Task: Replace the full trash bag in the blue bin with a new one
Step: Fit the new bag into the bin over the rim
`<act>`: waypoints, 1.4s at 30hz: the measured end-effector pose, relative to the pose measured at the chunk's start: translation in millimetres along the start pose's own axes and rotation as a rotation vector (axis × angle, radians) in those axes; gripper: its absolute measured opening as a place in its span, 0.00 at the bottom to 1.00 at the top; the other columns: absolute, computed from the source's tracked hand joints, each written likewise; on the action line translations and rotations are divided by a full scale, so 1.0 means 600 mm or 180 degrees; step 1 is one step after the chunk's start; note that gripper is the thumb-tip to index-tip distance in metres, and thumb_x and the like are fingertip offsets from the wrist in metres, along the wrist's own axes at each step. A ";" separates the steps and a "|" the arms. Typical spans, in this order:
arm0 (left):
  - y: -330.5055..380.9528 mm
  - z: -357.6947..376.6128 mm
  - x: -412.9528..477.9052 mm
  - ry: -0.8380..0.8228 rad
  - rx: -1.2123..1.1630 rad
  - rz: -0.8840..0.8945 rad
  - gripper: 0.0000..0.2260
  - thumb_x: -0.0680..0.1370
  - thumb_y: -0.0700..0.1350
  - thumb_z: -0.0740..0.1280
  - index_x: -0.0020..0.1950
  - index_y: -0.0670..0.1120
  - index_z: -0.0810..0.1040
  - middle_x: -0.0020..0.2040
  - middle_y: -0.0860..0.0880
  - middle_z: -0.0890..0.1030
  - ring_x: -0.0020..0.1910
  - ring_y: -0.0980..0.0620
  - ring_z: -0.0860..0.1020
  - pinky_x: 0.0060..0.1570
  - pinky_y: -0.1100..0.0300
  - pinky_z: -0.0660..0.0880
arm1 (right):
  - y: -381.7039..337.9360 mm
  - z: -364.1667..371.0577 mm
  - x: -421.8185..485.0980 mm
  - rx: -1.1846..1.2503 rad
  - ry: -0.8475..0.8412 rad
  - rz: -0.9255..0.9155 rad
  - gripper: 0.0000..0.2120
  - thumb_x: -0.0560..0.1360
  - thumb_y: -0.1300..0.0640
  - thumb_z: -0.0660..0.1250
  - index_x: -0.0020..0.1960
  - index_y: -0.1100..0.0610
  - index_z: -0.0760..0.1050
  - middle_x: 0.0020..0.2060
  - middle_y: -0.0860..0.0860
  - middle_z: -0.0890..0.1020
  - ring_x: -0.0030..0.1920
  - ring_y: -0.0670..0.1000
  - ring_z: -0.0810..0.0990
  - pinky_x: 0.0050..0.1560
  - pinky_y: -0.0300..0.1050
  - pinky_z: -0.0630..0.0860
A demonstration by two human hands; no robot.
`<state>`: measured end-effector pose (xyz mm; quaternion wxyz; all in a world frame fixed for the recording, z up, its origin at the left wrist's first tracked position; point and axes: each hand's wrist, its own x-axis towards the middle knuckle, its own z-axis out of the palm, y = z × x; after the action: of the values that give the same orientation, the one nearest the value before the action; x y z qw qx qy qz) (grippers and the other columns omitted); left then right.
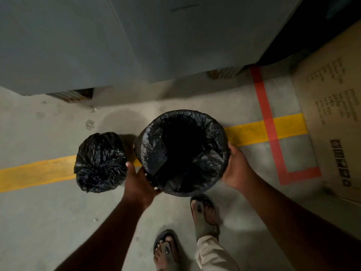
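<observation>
The bin (181, 151) stands on the concrete floor, seen from above, with a new black bag folded over its rim so that none of its blue shows. My left hand (139, 182) presses against its near left side. My right hand (237, 167) cups its right side. Both hands hold the bag-covered rim. The full black trash bag (100, 162), its top bunched shut, sits on the floor just left of the bin, on a yellow floor line.
A grey cabinet (117, 45) on low feet stands right behind the bin. A large cardboard box (332, 114) stands at the right. Red tape lines (265, 106) cross the yellow line (273, 128). My sandalled feet (203, 214) are just in front of the bin.
</observation>
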<state>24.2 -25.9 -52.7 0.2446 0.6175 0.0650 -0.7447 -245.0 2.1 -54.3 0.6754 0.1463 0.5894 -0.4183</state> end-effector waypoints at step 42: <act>0.023 0.078 0.042 -0.0042 0.8158 0.2678 0.30 0.77 0.63 0.57 0.72 0.45 0.70 0.70 0.41 0.73 0.73 0.37 0.62 0.74 0.42 0.54 | 0.098 0.144 0.221 -0.6823 0.0219 -0.0510 0.19 0.81 0.60 0.52 0.70 0.59 0.70 0.69 0.61 0.71 0.69 0.65 0.70 0.67 0.59 0.70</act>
<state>-14.2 -64.0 -62.9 -0.2915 0.3789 -0.8649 -0.1527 -149.5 -73.7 -170.7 0.4054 -0.5495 0.6756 0.2778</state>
